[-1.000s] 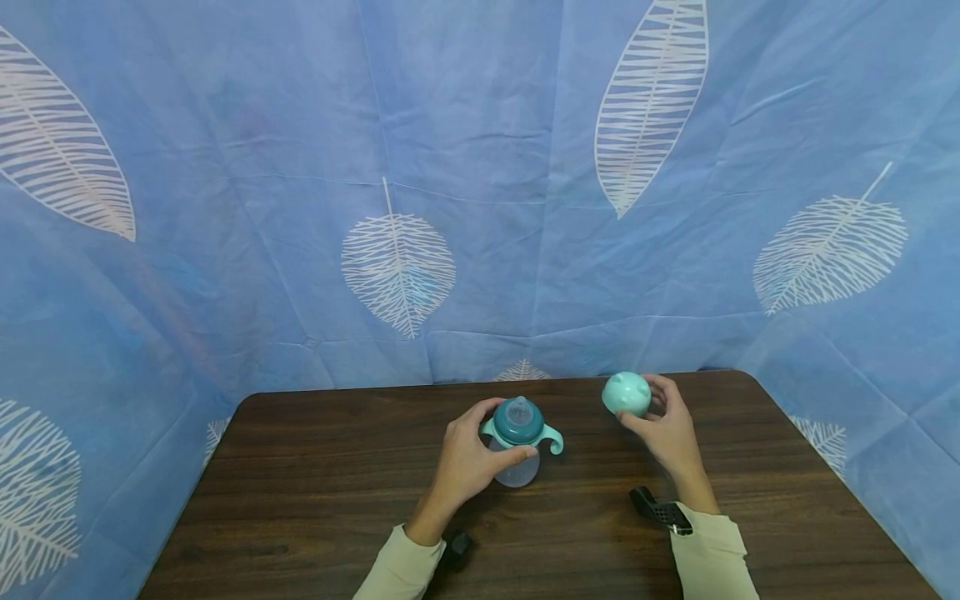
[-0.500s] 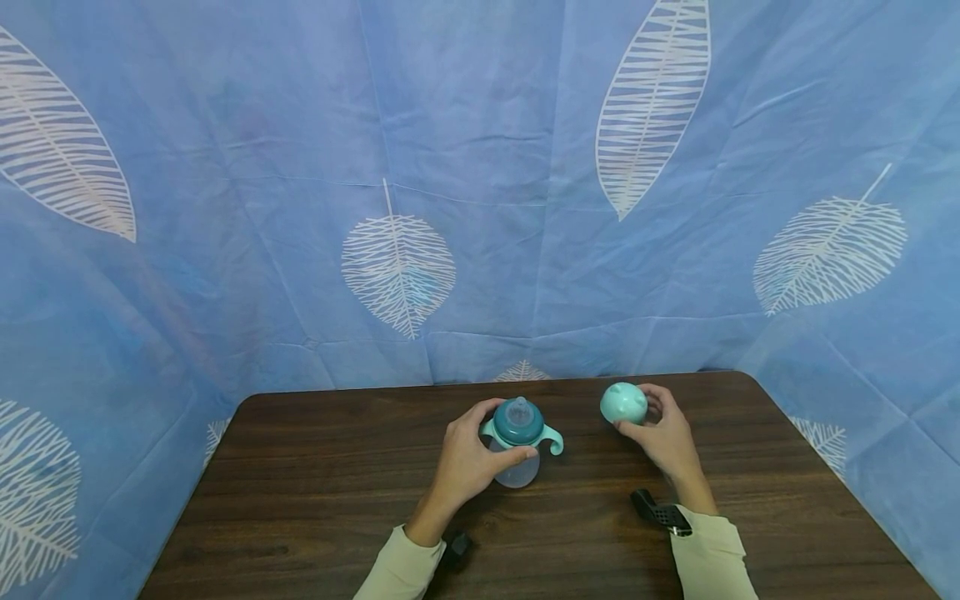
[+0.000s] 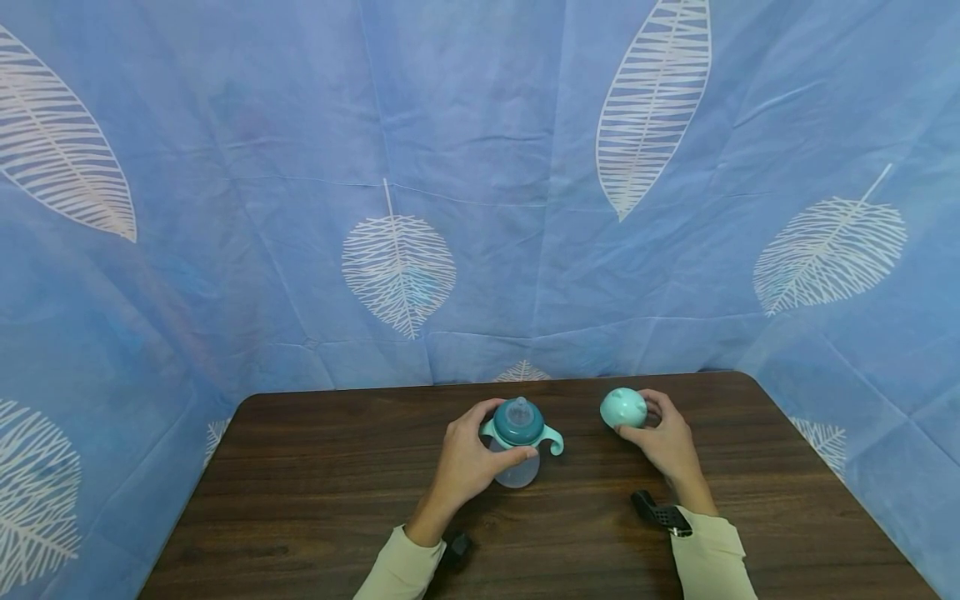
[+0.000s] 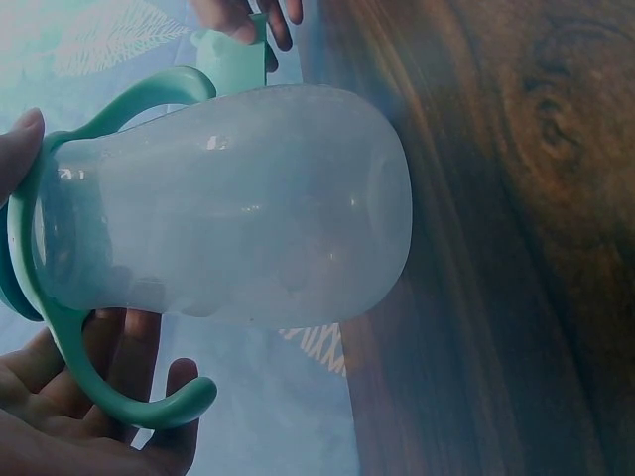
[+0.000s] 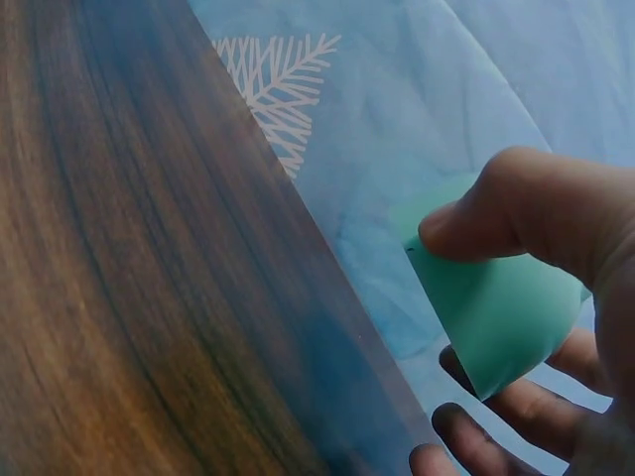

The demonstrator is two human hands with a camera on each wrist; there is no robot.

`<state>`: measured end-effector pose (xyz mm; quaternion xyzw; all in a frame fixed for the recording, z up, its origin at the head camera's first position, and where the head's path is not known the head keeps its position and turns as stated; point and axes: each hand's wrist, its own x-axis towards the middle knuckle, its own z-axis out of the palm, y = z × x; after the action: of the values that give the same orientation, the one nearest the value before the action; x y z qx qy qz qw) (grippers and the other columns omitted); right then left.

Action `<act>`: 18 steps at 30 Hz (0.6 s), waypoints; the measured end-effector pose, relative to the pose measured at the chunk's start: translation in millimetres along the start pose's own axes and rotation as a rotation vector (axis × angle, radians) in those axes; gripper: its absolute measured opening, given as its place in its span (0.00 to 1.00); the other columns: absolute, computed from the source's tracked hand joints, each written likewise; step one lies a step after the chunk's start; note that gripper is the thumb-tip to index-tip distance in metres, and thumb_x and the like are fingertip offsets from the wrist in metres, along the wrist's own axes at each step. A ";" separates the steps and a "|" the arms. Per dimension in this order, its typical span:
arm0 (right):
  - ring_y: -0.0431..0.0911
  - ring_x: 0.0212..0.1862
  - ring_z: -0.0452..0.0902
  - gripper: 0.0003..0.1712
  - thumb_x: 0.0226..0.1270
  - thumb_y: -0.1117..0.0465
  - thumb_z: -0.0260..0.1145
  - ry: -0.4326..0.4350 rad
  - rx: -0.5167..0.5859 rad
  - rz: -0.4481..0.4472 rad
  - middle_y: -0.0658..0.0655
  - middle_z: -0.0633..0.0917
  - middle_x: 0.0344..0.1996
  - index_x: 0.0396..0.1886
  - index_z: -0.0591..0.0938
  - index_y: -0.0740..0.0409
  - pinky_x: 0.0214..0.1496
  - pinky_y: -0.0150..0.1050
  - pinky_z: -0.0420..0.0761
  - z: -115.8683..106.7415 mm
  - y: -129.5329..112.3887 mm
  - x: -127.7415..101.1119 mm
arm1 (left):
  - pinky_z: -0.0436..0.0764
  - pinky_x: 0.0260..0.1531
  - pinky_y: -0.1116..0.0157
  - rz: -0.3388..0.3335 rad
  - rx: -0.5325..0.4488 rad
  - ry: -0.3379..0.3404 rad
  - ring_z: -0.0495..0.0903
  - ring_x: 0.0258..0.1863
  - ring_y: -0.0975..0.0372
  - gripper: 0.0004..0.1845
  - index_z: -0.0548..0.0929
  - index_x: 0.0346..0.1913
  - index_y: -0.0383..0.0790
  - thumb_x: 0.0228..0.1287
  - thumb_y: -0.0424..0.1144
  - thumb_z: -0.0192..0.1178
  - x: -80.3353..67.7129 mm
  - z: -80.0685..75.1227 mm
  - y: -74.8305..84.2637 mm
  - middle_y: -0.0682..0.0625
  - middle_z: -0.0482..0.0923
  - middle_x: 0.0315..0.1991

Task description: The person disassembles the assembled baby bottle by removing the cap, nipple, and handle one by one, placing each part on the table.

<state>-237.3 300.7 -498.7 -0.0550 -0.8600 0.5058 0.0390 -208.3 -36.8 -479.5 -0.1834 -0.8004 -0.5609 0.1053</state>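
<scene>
A baby bottle [image 3: 517,467] with a clear body, teal collar, clear nipple and two mint handles stands upright on the table. My left hand [image 3: 468,454] grips it round the collar and handle ring, thumb across the front. In the left wrist view the bottle's translucent body [image 4: 248,198] fills the middle. To the right, my right hand [image 3: 667,437] pinches a mint dome-shaped cap [image 3: 623,408] between thumb and fingers. The right wrist view has the cap [image 5: 506,307] with its open rim facing the table; a gap shows between rim and tabletop there.
The dark wooden table [image 3: 337,483] has rounded far corners. Behind it hangs a blue cloth [image 3: 480,267] with white leaf prints. Black straps sit at both wrists, below cream sleeves [image 3: 708,550].
My right hand has lowered the cap toward the table and tilted it so its dome faces up more. The left hand and bottle have stayed still.
</scene>
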 end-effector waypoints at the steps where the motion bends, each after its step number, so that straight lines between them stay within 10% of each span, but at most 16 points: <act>1: 0.75 0.71 0.73 0.48 0.71 0.64 0.79 0.001 -0.002 0.002 0.78 0.70 0.76 0.83 0.63 0.68 0.68 0.69 0.77 0.1 0.3 -0.1 | 0.85 0.58 0.46 0.000 0.000 0.000 0.87 0.58 0.53 0.42 0.83 0.70 0.37 0.56 0.50 0.88 -0.2 0.0 0.0 0.47 0.88 0.58; 18: 0.70 0.71 0.71 0.47 0.70 0.62 0.80 0.025 -0.041 0.035 0.77 0.72 0.73 0.81 0.65 0.67 0.66 0.70 0.74 -1.1 5.8 0.3 | 0.85 0.58 0.46 0.003 -0.010 -0.004 0.87 0.57 0.53 0.42 0.83 0.70 0.34 0.56 0.49 0.88 0.6 -0.3 0.0 0.46 0.88 0.58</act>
<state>-237.2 304.4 -503.2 -0.0770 -0.8686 0.4879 0.0397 -208.8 -36.9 -479.2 -0.1864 -0.7977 -0.5642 0.1035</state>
